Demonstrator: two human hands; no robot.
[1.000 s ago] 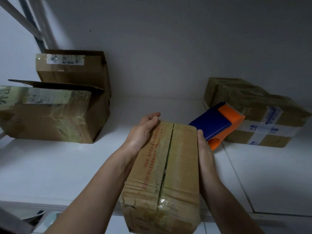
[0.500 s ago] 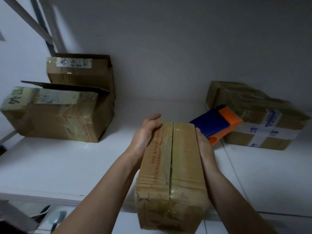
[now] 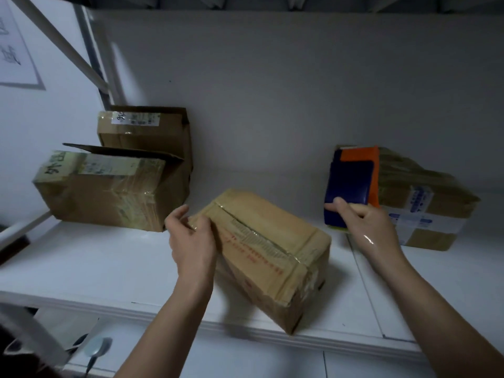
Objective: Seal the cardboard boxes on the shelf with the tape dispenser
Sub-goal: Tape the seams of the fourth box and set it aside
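Head view: the left hand (image 3: 191, 241) bends its fingers over the top edge at one end of the middle box (image 3: 272, 241), its grip closed on that corner, with the thumb lifted clear. The box is plain brown corrugated card, oblong, lying slantwise on the white shelf (image 3: 109, 268). From this grip its centre seam runs away to the right under wrinkled clear tape. A line of small red print runs beside the seam, too small to read.

The right hand (image 3: 373, 230) has its grip clamped on the tape dispenser (image 3: 351, 184), thumb on the front face and fingers behind. The dispenser is smooth plastic, a dark blue block with an orange part at its top and right side, standing upright above this grip. Just behind and right of it lies a taped box (image 3: 425, 214), wrapped in glossy film, banded with white tape bearing blue print that I cannot read.

Left of the left grip lies an open-flapped box (image 3: 103, 195) with illegible handwriting, and behind it a rear box (image 3: 144, 132) with a white label.
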